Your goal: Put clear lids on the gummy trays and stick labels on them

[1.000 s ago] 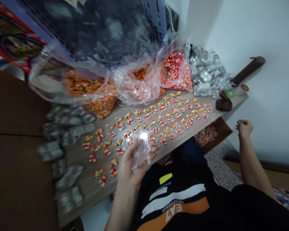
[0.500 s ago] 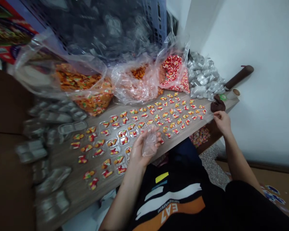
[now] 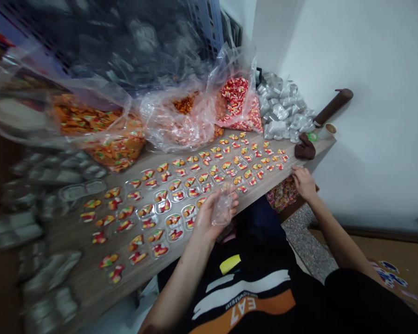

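Note:
My left hand (image 3: 214, 217) is closed round a small clear plastic tray (image 3: 223, 207), held just above the near edge of the wooden board (image 3: 90, 283). Rows of clear trays filled with coloured candies (image 3: 209, 174) cover the board. My right hand (image 3: 303, 182) rests at the board's right near edge, fingers curled beside the last trays; whether it holds anything is hidden.
Open plastic bags of orange candies (image 3: 101, 134), pink candies (image 3: 184, 123) and red-white candies (image 3: 238, 104) stand behind the rows. A heap of empty clear trays (image 3: 282, 109) lies at the far right, with a dark cloth (image 3: 304, 148) and a brown roll (image 3: 332, 107). More empty trays (image 3: 52, 185) lie left, blurred.
My right hand rose from beside my lap to the board's right edge and has settled by the last trays. My left hand tilted its clear tray and stays near the front edge.

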Available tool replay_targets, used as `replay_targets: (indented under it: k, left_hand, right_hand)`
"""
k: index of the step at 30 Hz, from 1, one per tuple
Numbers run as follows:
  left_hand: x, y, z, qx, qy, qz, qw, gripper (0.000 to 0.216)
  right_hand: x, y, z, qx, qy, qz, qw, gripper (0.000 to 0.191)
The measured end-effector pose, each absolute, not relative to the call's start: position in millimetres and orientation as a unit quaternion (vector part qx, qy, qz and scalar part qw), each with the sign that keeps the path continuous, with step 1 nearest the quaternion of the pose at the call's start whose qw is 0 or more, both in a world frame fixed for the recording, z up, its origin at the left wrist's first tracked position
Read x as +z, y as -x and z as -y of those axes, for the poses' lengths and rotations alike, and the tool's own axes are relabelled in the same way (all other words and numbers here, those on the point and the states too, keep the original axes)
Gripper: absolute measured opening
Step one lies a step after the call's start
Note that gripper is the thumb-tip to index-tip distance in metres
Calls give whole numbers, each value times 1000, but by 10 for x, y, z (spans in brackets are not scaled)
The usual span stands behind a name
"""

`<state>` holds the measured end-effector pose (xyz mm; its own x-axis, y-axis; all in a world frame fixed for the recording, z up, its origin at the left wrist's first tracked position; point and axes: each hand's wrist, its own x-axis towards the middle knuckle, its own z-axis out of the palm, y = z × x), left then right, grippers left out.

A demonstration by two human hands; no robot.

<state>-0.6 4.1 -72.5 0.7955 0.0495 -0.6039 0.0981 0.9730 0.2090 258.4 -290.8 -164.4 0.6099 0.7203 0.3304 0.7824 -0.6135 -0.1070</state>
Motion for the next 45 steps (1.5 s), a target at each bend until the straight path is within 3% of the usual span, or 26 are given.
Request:
replay_targets:
  k: [10,12,14,17,19,26,36,45]
  left_hand:
    - [-764,-128,96,-37,-129,-332,934,35]
    - [-783,-124,87,-40,-134,-335,932,37]
    - [-795,-124,85,-44,-136,-339,930,36]
    - [-793,-138,99,-50,-134,-348,926,33]
    - [-778,-150,111,-52,-132,-353,925,32]
    - [-745,-118,76,-39,-128,-344,930,35]
    - [-848,-124,92,-61,-116,-340,931,29]
    - [-868,-46,21,-38,-118,-346,930,25]
  right_hand:
    - [-1643,-2655,2937,-102,897,402,151,16]
    - [-1550,-2682,2930,-104,905,350,220,10]
    - [-1438,-2762,2879,-92,892,275,348,3]
    - [-1306,-3000,2748,-22,819,160,551,20]
    - [-1273,-3203,2675,32,786,95,611,31]
    - [-1318,-3638,2676,27,787,22,616,42]
    - [-1400,-3476,2224,111,815,91,562,38]
    - [-1598,-3603,2031,95,848,97,512,28]
